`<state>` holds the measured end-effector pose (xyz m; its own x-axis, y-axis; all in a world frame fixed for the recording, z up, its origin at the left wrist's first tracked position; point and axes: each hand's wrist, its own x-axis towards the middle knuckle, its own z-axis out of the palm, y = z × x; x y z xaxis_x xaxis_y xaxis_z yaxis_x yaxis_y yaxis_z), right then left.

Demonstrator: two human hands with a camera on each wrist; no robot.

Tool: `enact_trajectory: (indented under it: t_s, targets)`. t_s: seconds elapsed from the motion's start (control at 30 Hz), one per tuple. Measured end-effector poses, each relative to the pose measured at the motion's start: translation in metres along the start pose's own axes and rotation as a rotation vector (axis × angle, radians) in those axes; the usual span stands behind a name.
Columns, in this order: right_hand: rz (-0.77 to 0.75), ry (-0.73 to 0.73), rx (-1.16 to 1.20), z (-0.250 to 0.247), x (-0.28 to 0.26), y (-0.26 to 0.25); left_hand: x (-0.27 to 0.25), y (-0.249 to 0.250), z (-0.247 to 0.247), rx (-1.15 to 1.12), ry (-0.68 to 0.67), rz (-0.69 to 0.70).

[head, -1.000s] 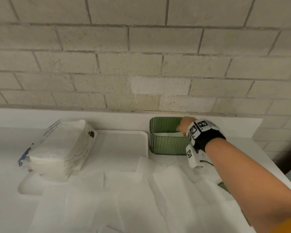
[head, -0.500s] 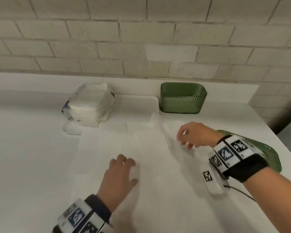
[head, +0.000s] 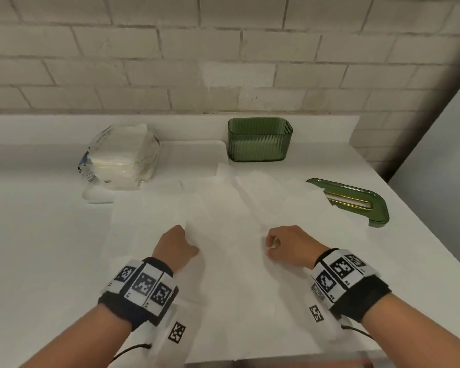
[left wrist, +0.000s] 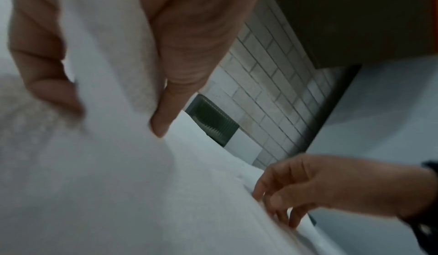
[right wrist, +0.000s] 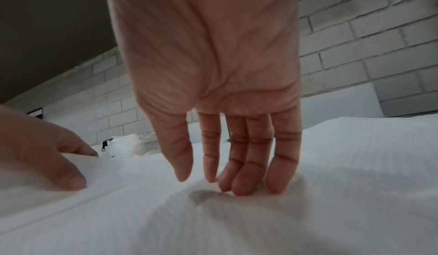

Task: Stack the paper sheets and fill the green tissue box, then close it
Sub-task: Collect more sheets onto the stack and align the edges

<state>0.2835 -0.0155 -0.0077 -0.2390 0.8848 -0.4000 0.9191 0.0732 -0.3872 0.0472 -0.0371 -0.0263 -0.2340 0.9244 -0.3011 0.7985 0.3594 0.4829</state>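
Observation:
Several white paper sheets (head: 223,208) lie spread and overlapping on the white counter. My left hand (head: 186,235) pinches the edge of one sheet (left wrist: 113,71) between thumb and fingers. About a hand's width to its right, my right hand (head: 271,245) stands with bent fingers. Its fingertips (right wrist: 246,186) touch the sheet (right wrist: 331,165) and the thumb hangs just above it. The green ribbed tissue box (head: 259,140) stands open against the back wall. Its green lid (head: 356,200) lies apart at the right, partly under a sheet corner.
A plastic-wrapped pack of tissues (head: 120,158) sits on a white tray (head: 98,195) at the back left. A brick wall runs behind the counter. The counter's front edge is just below my wrists, and its right edge is past the lid.
My right hand left the green box and came down onto the sheets. Both hands then drew toward me, and the left hand went from lying flat to pinching a sheet edge.

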Motion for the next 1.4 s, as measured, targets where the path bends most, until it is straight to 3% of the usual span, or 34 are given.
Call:
enact_trajectory:
  t_s: [0.23, 0.33, 0.47, 0.57, 0.8, 0.93, 1.03, 1.17, 1.23, 1.33, 1.4]
  targets:
    - [0.063, -0.048, -0.057, -0.015, 0.013, -0.018, -0.012, -0.016, -0.023, -0.429, 0.061, -0.058]
    - [0.092, 0.036, -0.010, -0.030, 0.034, -0.035, -0.018, -0.029, -0.034, -0.717, 0.078, -0.072]
    - [0.127, 0.120, -0.043, -0.028, 0.063, -0.055, -0.027, -0.046, -0.036, -1.025, -0.007, -0.161]
    - [0.121, 0.158, -0.057, -0.017, 0.074, -0.064, -0.025, -0.056, -0.032, -1.082, 0.008, -0.230]
    - [0.169, 0.148, 0.000, -0.011, 0.091, -0.068, -0.019, -0.065, -0.025, -1.129, -0.028, -0.246]
    - [0.112, 0.243, 0.094, -0.019, 0.090, -0.064, -0.014, -0.062, -0.024, -1.055, -0.012, -0.225]
    - [0.105, 0.267, 0.119, -0.023, 0.085, -0.062, -0.013, -0.056, -0.023, -0.876, 0.060, -0.177]
    - [0.122, 0.235, 0.132, -0.021, 0.082, -0.059, -0.009, -0.049, -0.016, -0.320, 0.326, -0.122]
    - [0.130, 0.233, 0.144, -0.018, 0.082, -0.056, -0.014, -0.038, -0.015, -0.067, 0.429, -0.030]
    - [0.134, 0.225, 0.153, -0.014, 0.080, -0.050, -0.017, -0.024, -0.010, 0.200, 0.417, 0.096]
    - [0.132, 0.217, 0.145, -0.010, 0.078, -0.047, -0.013, -0.018, -0.004, 0.267, 0.316, 0.079]
